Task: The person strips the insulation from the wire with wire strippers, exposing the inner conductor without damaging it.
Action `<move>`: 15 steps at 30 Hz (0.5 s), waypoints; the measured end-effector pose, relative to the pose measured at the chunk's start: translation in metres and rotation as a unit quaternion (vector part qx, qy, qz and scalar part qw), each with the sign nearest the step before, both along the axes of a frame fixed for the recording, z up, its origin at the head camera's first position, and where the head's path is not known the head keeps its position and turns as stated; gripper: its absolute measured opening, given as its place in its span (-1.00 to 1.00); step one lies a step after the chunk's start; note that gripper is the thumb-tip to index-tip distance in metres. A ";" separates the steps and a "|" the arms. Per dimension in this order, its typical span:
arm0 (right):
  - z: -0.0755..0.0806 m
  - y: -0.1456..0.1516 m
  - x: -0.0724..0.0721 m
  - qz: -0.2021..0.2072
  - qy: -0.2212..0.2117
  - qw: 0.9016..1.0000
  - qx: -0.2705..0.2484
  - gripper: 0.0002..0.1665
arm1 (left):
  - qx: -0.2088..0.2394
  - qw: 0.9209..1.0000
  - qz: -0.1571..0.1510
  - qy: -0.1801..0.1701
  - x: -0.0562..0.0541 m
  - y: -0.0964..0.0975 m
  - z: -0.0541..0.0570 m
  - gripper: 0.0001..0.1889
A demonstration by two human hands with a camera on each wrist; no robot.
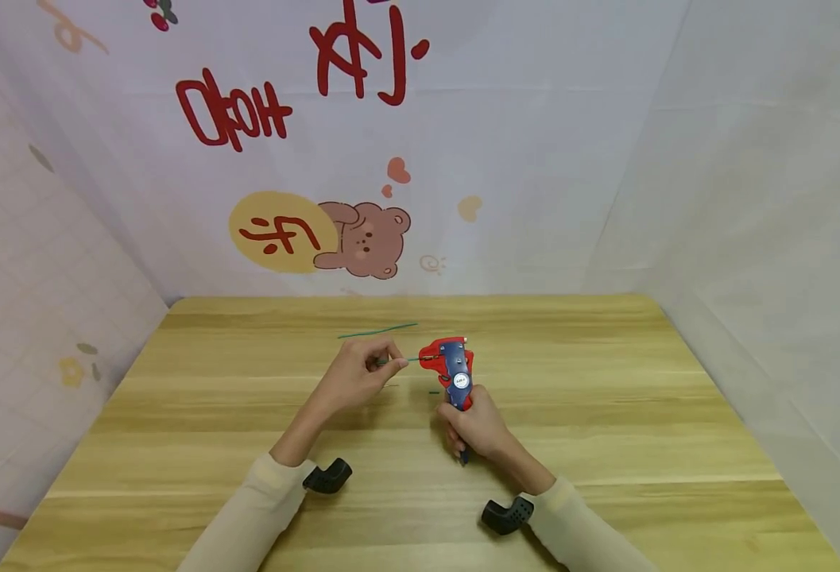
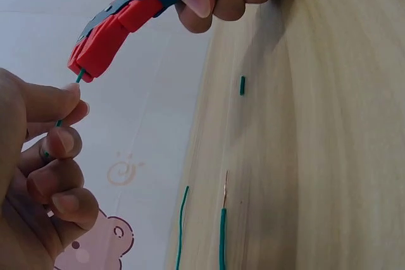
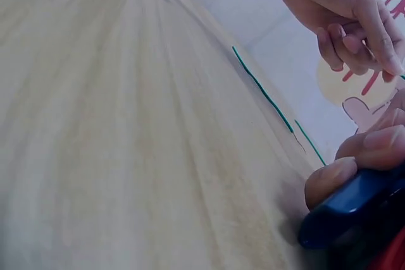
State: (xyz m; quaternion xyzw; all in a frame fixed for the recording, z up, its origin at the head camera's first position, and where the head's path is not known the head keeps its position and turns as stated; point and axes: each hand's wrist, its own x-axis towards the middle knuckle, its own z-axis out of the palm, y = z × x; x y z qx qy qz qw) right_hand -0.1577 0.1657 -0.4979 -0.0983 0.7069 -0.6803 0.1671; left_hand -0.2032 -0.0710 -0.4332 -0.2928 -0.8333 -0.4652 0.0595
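My left hand [image 1: 362, 369] pinches a thin green wire [image 1: 412, 360] between thumb and forefinger, its other fingers curled in. The wire's far end enters the red nose of a red and blue wire stripper [image 1: 457, 357]; that end is hidden inside. My right hand [image 1: 482, 421] grips the stripper's blue handles from below, holding the tool above the table. In the left wrist view the wire [image 2: 79, 76] shows as a short stretch between my fingertips and the red nose. The right wrist view catches the blue handle [image 3: 345, 210] under my right fingers.
Another green wire [image 1: 378, 330] lies toward the back of the wooden table [image 1: 570, 373]. Nearer lies a green wire with a bare copper end [image 2: 223, 232]. A short green piece [image 1: 434, 392] sits below the stripper. A printed cloth [image 1: 534, 159] hangs behind.
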 end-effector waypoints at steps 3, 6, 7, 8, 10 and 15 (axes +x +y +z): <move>0.000 0.001 0.000 0.001 0.003 1.000 -0.001 -0.76 | -0.007 1.000 -0.001 -0.002 -0.001 -0.002 0.001 -0.84; 0.000 0.003 0.000 -0.001 0.007 1.000 0.005 -0.75 | -0.012 1.000 -0.002 -0.004 -0.002 -0.003 0.002 -0.84; 0.001 0.003 0.000 -0.001 0.009 1.000 0.007 -0.74 | -0.013 1.000 -0.003 -0.006 -0.003 -0.003 0.003 -0.84; 0.001 0.004 0.000 -0.001 0.010 1.000 0.009 -0.74 | -0.014 1.000 -0.004 -0.007 -0.003 -0.004 0.003 -0.84; 0.001 0.004 0.000 0.000 0.009 1.000 0.014 -0.75 | -0.018 1.000 -0.005 -0.006 -0.003 -0.005 0.003 -0.82; 0.001 0.003 0.000 0.003 0.013 1.000 0.020 -0.78 | -0.025 1.000 0.003 0.012 -0.002 -0.007 0.002 -0.78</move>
